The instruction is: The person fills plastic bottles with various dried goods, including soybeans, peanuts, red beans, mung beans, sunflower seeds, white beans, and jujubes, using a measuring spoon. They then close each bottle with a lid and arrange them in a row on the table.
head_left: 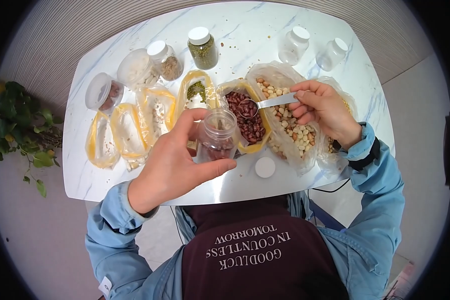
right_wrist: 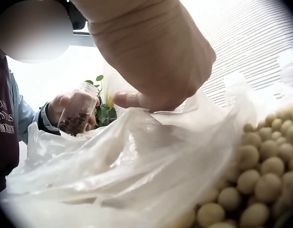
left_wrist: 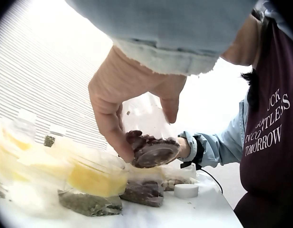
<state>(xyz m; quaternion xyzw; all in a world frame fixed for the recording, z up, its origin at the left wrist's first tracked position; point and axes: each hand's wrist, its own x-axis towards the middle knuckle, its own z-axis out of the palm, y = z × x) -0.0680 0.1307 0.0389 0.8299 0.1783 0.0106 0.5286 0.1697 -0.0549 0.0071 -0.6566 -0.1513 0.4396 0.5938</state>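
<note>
My left hand (head_left: 167,162) grips a clear plastic jar (head_left: 218,131) between thumb and fingers, its open mouth facing up. Dark red beans (left_wrist: 151,147) cover the bottom of the jar, as the left wrist view shows. The handle of a metal spoon (head_left: 277,100) is pinched in my right hand (head_left: 327,110). Its round bowl lies over the red kidney beans (head_left: 251,129) in a yellow-rimmed bag just right of the jar. In the right wrist view, a plastic bag (right_wrist: 137,152) hides the spoon and the right fingertips.
A white lid (head_left: 265,167) lies near the table's front edge. Bags of peanuts and pale beans (head_left: 300,135) stand to the right; several yellow-rimmed bags (head_left: 127,132) line the left. Behind them are a jar of green beans (head_left: 203,52), other filled containers and two lidded jars (head_left: 293,47).
</note>
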